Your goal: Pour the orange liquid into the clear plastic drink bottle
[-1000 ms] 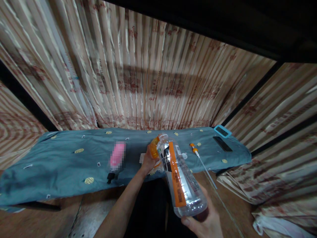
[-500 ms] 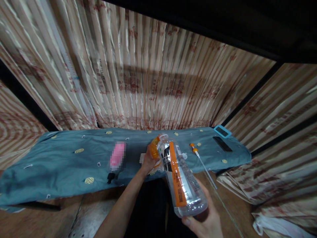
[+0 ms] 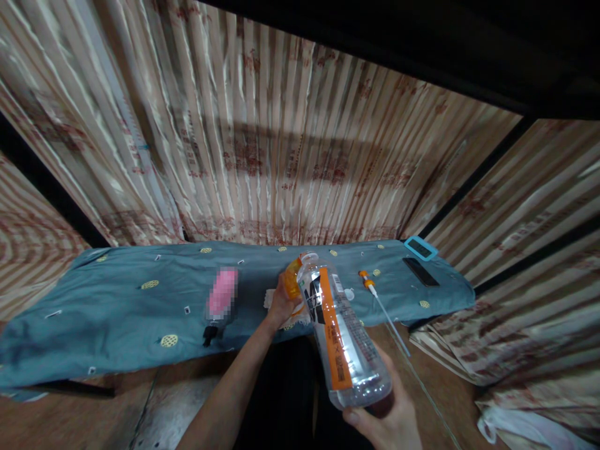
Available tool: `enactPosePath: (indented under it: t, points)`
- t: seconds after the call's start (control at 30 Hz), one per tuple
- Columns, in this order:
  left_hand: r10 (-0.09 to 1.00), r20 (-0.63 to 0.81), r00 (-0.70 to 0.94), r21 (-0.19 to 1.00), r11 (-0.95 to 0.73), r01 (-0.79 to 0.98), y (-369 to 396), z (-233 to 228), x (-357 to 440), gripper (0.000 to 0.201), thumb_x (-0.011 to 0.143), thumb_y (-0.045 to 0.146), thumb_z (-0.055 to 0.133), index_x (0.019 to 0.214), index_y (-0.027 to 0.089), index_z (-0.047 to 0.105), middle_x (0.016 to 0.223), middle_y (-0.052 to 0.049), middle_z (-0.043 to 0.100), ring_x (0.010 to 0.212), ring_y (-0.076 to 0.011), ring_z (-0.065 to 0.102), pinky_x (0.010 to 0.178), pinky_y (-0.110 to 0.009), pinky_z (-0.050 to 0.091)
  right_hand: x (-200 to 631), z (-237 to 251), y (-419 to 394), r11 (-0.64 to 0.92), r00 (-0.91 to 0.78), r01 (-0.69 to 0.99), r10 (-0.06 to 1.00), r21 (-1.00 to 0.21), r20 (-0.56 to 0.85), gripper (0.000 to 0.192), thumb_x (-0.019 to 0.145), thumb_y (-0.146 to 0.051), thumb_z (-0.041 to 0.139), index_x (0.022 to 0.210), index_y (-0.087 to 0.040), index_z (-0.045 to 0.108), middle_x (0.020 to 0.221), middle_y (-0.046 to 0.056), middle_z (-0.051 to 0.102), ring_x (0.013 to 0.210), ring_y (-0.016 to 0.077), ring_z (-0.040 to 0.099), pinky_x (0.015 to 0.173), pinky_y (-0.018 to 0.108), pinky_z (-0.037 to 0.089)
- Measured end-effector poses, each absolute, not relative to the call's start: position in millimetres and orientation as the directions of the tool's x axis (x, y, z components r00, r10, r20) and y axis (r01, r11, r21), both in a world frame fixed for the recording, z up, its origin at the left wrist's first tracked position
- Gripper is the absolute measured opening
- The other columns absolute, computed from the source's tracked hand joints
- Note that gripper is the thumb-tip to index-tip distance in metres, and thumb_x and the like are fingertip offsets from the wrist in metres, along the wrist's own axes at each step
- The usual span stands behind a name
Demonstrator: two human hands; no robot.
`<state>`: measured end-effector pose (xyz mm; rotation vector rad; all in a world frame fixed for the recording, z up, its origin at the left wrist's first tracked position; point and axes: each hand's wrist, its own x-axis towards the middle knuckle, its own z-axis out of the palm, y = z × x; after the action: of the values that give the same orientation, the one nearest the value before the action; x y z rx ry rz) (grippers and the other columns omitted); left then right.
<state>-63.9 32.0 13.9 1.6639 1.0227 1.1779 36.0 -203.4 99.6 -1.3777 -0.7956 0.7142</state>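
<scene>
Head view: almost nothing has changed over the last second, so I read my grasp as steady: my right hand (image 3: 391, 415) cups the base of one clear plastic bottle (image 3: 340, 331) with an orange label, tilted neck-first toward the teal cloth (image 3: 117, 306), while my left hand (image 3: 280, 305) is clenched on one small orange container (image 3: 293, 279) at the bottle's mouth. I count one blurred pink item (image 3: 222, 294), one orange-tipped straw (image 3: 382, 309), one black phone (image 3: 420, 272) and one teal-edged device (image 3: 420, 248)

Both hands are shown bare: the left hand (image 3: 281, 304) and the right hand (image 3: 391, 419). No sleeve is worn on the left forearm (image 3: 229, 394). Dark clothing is seen below, between the arms.
</scene>
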Motion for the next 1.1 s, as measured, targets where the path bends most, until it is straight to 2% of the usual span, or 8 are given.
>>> enactPosePath:
  t: [0.13, 0.23, 0.4, 0.67, 0.83, 1.1]
  points:
    - [0.933, 0.281, 0.223, 0.934, -0.320, 0.161, 32, 14, -65, 0.053, 0.069, 0.013, 0.066, 0.117, 0.021, 0.045, 0.111, -0.006, 0.060, 0.100, -0.0219, 0.061, 0.090, -0.037, 0.049, 36, 101, -204, 0.079, 0.550, 0.026, 0.831, -0.997, 0.080, 0.087, 0.047, -0.047, 0.089, 0.123, -0.024, 0.053, 0.112, 0.004, 0.073, 0.104, 0.0244, 0.068, 0.087, 0.024, 0.052]
    - [0.931, 0.286, 0.226, 0.929, -0.327, 0.172, 32, 16, -65, 0.050, 0.069, 0.013, 0.065, 0.114, 0.020, 0.046, 0.110, -0.006, 0.060, 0.100, -0.0220, 0.061, 0.091, -0.038, 0.049, 37, 102, -204, 0.068, 0.549, 0.004, 0.834, -0.998, 0.059, 0.087, 0.046, -0.042, 0.091, 0.123, -0.025, 0.054, 0.111, 0.002, 0.073, 0.104, 0.0214, 0.068, 0.087, 0.019, 0.051]
    - [0.923, 0.310, 0.228, 0.924, -0.349, 0.155, 31, 19, -65, 0.054, 0.069, 0.013, 0.066, 0.118, 0.020, 0.045, 0.118, -0.008, 0.057, 0.101, -0.0219, 0.060, 0.092, -0.038, 0.048, 37, 102, -204, 0.104, 0.540, -0.048, 0.839, -0.993, 0.062, 0.085, 0.045, -0.036, 0.092, 0.121, -0.028, 0.056, 0.110, -0.003, 0.073, 0.101, 0.0163, 0.069, 0.086, 0.013, 0.049]
    - [0.925, 0.307, 0.224, 0.922, -0.347, 0.170, 33, 13, -64, 0.054, 0.071, 0.010, 0.064, 0.120, 0.020, 0.044, 0.111, -0.006, 0.060, 0.101, -0.0213, 0.060, 0.092, -0.037, 0.048, 41, 98, -205, 0.098, 0.536, -0.021, 0.841, -0.995, 0.071, 0.085, 0.048, -0.035, 0.091, 0.124, -0.027, 0.054, 0.114, -0.001, 0.072, 0.106, 0.0183, 0.067, 0.088, 0.014, 0.049]
    - [0.921, 0.311, 0.235, 0.925, -0.350, 0.147, 32, 13, -65, 0.055, 0.071, 0.013, 0.065, 0.122, 0.018, 0.043, 0.110, -0.007, 0.060, 0.100, -0.0209, 0.061, 0.092, -0.036, 0.048, 51, 92, -206, 0.079, 0.439, 0.041, 0.894, -0.996, 0.089, 0.084, 0.050, -0.023, 0.090, 0.125, -0.028, 0.053, 0.116, -0.001, 0.072, 0.108, 0.0199, 0.067, 0.090, 0.018, 0.050]
    - [0.931, 0.292, 0.221, 0.929, -0.331, 0.166, 32, 17, -65, 0.054, 0.069, 0.011, 0.066, 0.119, 0.020, 0.045, 0.108, -0.005, 0.060, 0.100, -0.0217, 0.060, 0.092, -0.038, 0.049, 45, 92, -205, 0.091, 0.524, 0.004, 0.848, -0.996, 0.080, 0.086, 0.046, -0.032, 0.092, 0.124, -0.027, 0.055, 0.113, 0.000, 0.073, 0.105, 0.0208, 0.068, 0.087, 0.018, 0.051]
